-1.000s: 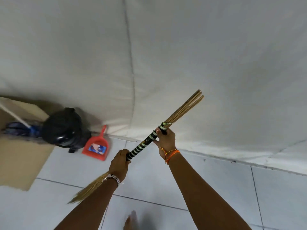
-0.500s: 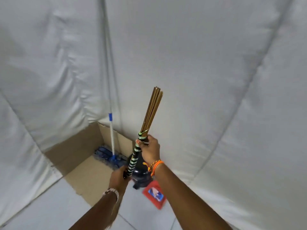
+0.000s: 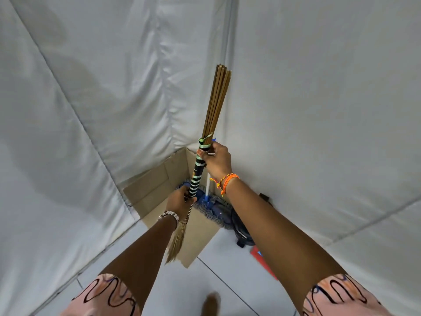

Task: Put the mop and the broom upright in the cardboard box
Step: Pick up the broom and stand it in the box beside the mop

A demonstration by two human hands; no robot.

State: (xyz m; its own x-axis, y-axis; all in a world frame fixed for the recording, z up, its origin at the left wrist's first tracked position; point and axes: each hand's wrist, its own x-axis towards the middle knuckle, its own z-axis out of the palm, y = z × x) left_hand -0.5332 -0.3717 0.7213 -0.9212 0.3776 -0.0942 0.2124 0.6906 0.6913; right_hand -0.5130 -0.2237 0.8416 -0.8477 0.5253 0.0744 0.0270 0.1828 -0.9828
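White sheeting (image 3: 319, 110) backs the corner; cardboard box (image 3: 157, 190) sits there on tile, mop (image 3: 211, 207) head inside, pole against the sheeting. Broom (image 3: 210, 124) near upright over the box, left hand (image 3: 180, 202) and right hand (image 3: 216, 159) both clamped on its striped handle.

The broom (image 3: 200, 169) stands nearly upright, its black handle banded with pale green tape, a bundle of thin brown sticks fanning up from the top and straw bristles hanging at the near, low end. The mop (image 3: 210, 205) has a flat blue fringed head lying inside the cardboard box (image 3: 157, 185), its white pole rising upright. The brown box sits open in the far corner.
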